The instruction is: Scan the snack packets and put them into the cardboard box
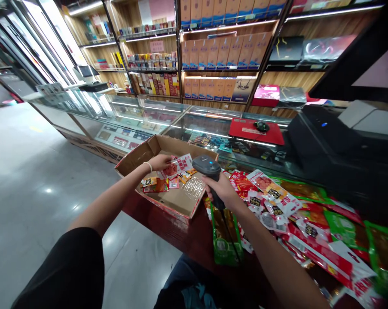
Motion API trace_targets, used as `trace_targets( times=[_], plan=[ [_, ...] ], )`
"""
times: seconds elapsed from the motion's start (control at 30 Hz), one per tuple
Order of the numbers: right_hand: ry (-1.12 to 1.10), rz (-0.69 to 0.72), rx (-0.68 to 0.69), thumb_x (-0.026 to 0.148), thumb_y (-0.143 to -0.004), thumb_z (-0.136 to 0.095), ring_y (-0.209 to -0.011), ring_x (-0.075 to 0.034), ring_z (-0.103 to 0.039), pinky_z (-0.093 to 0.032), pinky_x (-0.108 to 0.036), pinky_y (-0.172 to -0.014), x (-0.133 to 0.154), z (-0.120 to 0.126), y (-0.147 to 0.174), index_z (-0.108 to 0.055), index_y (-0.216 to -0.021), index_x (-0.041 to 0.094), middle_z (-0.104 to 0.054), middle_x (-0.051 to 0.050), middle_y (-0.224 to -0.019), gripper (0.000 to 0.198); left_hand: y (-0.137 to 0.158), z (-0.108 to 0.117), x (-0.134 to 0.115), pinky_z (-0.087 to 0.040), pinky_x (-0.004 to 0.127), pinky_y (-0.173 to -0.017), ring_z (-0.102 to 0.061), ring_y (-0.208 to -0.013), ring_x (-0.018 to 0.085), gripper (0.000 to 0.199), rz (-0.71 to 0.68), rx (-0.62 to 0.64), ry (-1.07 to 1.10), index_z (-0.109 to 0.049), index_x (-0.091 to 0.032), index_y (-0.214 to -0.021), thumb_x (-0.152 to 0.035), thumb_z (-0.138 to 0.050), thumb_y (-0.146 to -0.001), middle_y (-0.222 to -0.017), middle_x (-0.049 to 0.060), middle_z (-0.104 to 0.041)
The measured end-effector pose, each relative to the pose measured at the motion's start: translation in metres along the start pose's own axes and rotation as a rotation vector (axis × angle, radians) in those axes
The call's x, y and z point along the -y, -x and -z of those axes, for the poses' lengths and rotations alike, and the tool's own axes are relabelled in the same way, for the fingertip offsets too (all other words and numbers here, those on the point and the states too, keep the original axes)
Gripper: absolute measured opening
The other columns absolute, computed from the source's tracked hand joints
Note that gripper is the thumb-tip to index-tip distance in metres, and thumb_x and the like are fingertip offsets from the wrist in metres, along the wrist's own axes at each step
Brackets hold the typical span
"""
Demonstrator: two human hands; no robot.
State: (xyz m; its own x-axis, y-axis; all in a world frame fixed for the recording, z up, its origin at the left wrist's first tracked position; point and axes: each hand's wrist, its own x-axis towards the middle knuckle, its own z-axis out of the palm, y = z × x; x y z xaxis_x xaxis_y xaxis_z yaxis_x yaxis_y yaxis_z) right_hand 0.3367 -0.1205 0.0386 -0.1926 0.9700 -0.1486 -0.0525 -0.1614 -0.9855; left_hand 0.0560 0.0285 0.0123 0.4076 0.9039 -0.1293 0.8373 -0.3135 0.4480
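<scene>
My left hand (162, 163) reaches over an open cardboard box (177, 211), its fingers closed on the edge of a red and white snack packet (180, 165). Beneath that packet, several small orange and red snack packets (155, 183) lie on the box floor. In my right hand (220, 189) is a black handheld barcode scanner (207, 166), gripped by its handle, with a small blue light on top. Its head points left, close to the packet, and a cable (231, 236) hangs down from it. My right forearm passes over a heap of snack packets.
The heap of red, white and green snack packets (297, 214) covers the counter's right side. Behind it stand a dark machine (325, 133) and a red mat (245, 132) with a mouse (261, 125). A glass display counter (142, 113) runs leftward before stocked shelves (226, 51).
</scene>
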Motion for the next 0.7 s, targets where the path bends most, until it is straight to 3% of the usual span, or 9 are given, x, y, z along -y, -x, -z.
trace_targets(
  times=[0.1,0.17,0.33,0.4,0.47,0.53,0.6,0.7],
  plan=[
    [-0.051,0.025,-0.032,0.051,-0.075,-0.074,-0.033,-0.01,-0.046,-0.037,-0.021,-0.032,0.003,0.011,0.015,-0.052,-0.075,0.021,-0.053,0.007,-0.046,0.037,0.01,0.007,-0.023,-0.046,0.029,-0.068,-0.064,-0.072,0.021,0.027,0.064,-0.158,0.424,-0.073,-0.018,-0.084,-0.042,-0.071,-0.073,-0.078,0.006,-0.071],
    [-0.085,0.046,-0.065,0.051,-0.074,-0.075,-0.033,-0.01,-0.046,-0.038,-0.021,-0.032,0.005,0.019,0.025,-0.055,-0.075,0.02,-0.054,0.006,-0.048,0.037,0.017,0.005,-0.043,-0.048,0.028,-0.064,-0.064,-0.068,0.019,0.033,0.1,-0.185,0.805,-0.073,-0.016,-0.086,-0.043,-0.077,-0.069,-0.077,0.006,-0.071],
    [-0.119,0.083,-0.142,0.051,-0.073,-0.077,-0.034,-0.01,-0.047,-0.04,-0.022,-0.033,0.007,0.042,0.054,-0.056,-0.066,0.019,-0.054,0.005,-0.048,0.039,0.028,-0.007,-0.107,-0.048,0.023,-0.059,-0.059,-0.06,0.012,0.021,0.066,-0.149,1.375,-0.07,-0.013,-0.092,-0.024,-0.075,-0.075,-0.074,0.003,-0.068],
    [-0.126,0.088,-0.181,0.051,-0.072,-0.078,-0.033,-0.01,-0.047,-0.039,-0.022,-0.032,0.008,0.051,0.067,-0.055,-0.064,0.019,-0.054,0.005,-0.048,0.04,0.029,-0.012,-0.132,-0.043,0.019,-0.05,-0.052,-0.052,0.008,0.013,0.044,-0.122,1.564,-0.068,-0.014,-0.094,-0.018,-0.067,-0.081,-0.066,-0.001,-0.059],
    [-0.138,0.089,-0.217,0.051,-0.071,-0.079,-0.033,-0.01,-0.047,-0.039,-0.022,-0.033,0.009,0.06,0.081,-0.054,-0.061,0.019,-0.053,0.004,-0.047,0.042,0.031,-0.016,-0.154,-0.035,0.016,-0.044,-0.043,-0.046,0.007,0.012,0.015,-0.01,1.761,-0.065,-0.017,-0.098,-0.018,-0.058,-0.088,-0.061,-0.004,-0.048],
    [-0.16,0.098,-0.253,0.05,-0.07,-0.081,-0.034,-0.01,-0.047,-0.04,-0.022,-0.033,0.009,0.068,0.095,-0.055,-0.061,0.019,-0.053,0.004,-0.046,0.041,0.032,-0.021,-0.173,-0.032,0.016,-0.042,-0.039,-0.046,0.007,0.014,-0.036,0.152,1.934,-0.062,-0.018,-0.098,-0.028,-0.053,-0.094,-0.063,-0.004,-0.044],
    [-0.164,0.111,-0.286,0.049,-0.071,-0.081,-0.034,-0.01,-0.047,-0.04,-0.022,-0.034,0.009,0.076,0.108,-0.055,-0.061,0.019,-0.052,0.005,-0.046,0.041,0.033,-0.027,-0.19,-0.033,0.018,-0.042,-0.04,-0.05,0.009,0.035,-0.079,0.28,2.031,-0.06,-0.017,-0.092,-0.051,-0.052,-0.094,-0.067,0.0,-0.047],
    [-0.15,0.111,-0.339,0.051,-0.073,-0.079,-0.035,-0.009,-0.046,-0.041,-0.022,-0.035,0.007,0.086,0.124,-0.055,-0.059,0.019,-0.052,0.004,-0.047,0.043,0.032,-0.035,-0.21,-0.035,0.023,-0.043,-0.044,-0.057,0.012,0.069,-0.104,0.325,1.979,-0.06,-0.017,-0.088,-0.083,-0.044,-0.08,-0.076,0.006,-0.056]
  ],
)
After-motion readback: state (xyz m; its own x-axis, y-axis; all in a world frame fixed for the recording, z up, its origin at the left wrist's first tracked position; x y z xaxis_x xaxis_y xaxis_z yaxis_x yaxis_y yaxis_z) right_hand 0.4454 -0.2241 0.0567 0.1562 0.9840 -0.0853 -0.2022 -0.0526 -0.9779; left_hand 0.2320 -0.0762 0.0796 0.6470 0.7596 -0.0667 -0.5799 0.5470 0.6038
